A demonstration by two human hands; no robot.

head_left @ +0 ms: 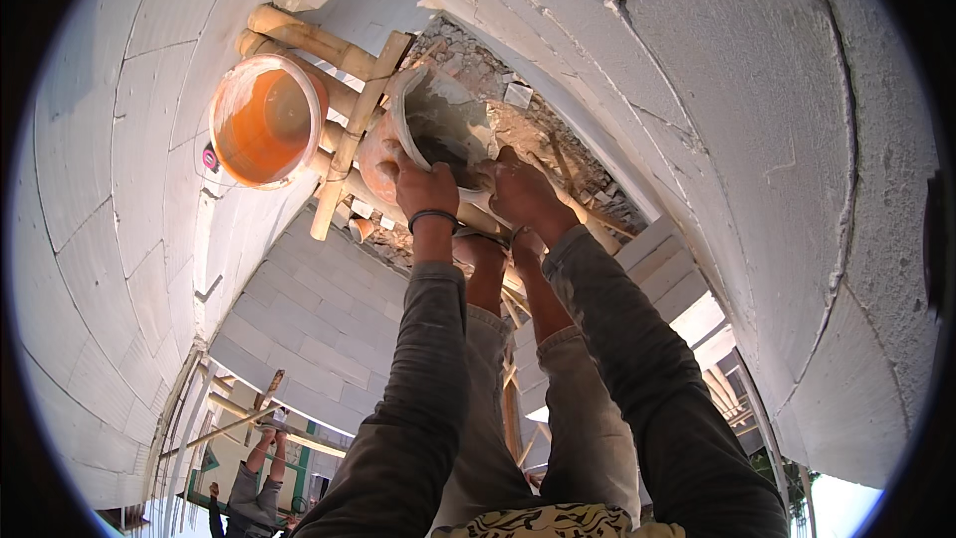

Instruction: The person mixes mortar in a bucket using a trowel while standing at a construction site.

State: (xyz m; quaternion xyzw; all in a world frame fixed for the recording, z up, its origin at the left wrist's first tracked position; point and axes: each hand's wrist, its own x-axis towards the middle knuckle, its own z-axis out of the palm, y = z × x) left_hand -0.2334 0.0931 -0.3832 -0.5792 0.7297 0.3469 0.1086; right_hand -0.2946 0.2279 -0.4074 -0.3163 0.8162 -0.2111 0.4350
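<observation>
A mortar-smeared orange bucket (376, 154) is tipped over, its mouth turned to the right and grey wet mortar coating the inside. Gripping its near rim is my left hand (426, 189), fingers curled over the edge, with a dark band on the wrist. My right hand (525, 194) is closed at the right side of the bucket's mouth, close to the mortar. What it grips is hidden behind the fingers. An upright orange bucket (267, 122) with a pale rim, apparently holding water, stands just to the left.
Bamboo poles and a wooden crosspiece (360, 134) form a scaffold under the buckets. Rubble (588, 174) lies on the ground far below. Pale block walls (737, 90) rise close on both sides. Another person (254, 493) stands on bamboo at lower left.
</observation>
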